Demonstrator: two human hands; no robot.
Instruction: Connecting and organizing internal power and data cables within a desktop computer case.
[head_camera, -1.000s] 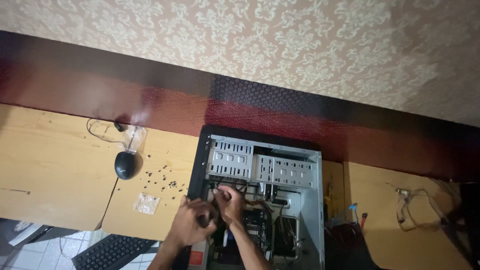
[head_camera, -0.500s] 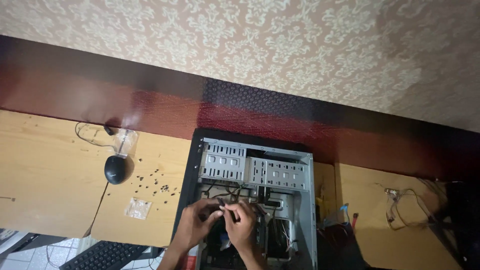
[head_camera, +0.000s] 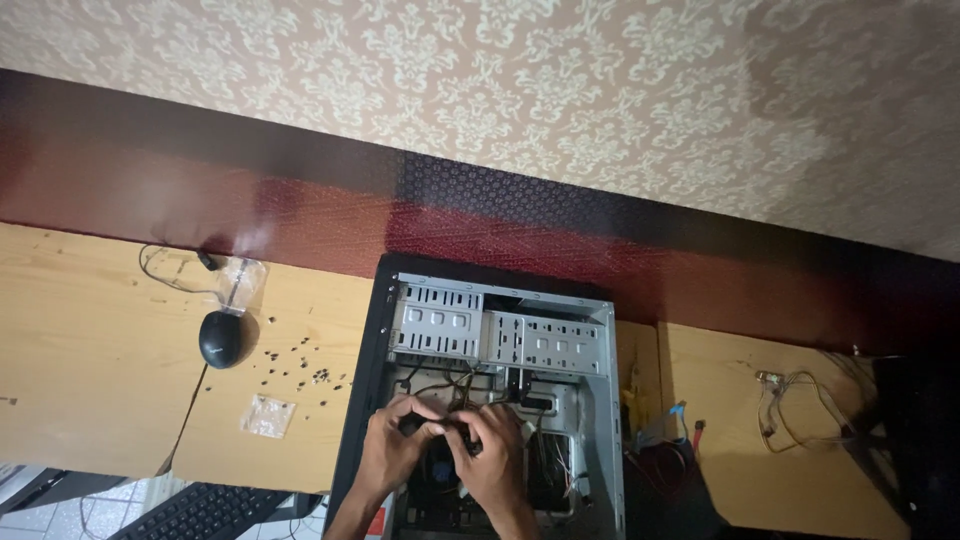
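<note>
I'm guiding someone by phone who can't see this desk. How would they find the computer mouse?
Start at the open computer case lying on the wooden desk. Look left of it, past the scattered small screws. The mouse is the glossy black oval with a cable, just below a clear plastic bag.

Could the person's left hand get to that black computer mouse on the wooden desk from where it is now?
Probably yes. The left hand is busy inside the open grey computer case, but only bare light wooden desk and scattered small dark screws lie between the case and the black computer mouse.
</note>
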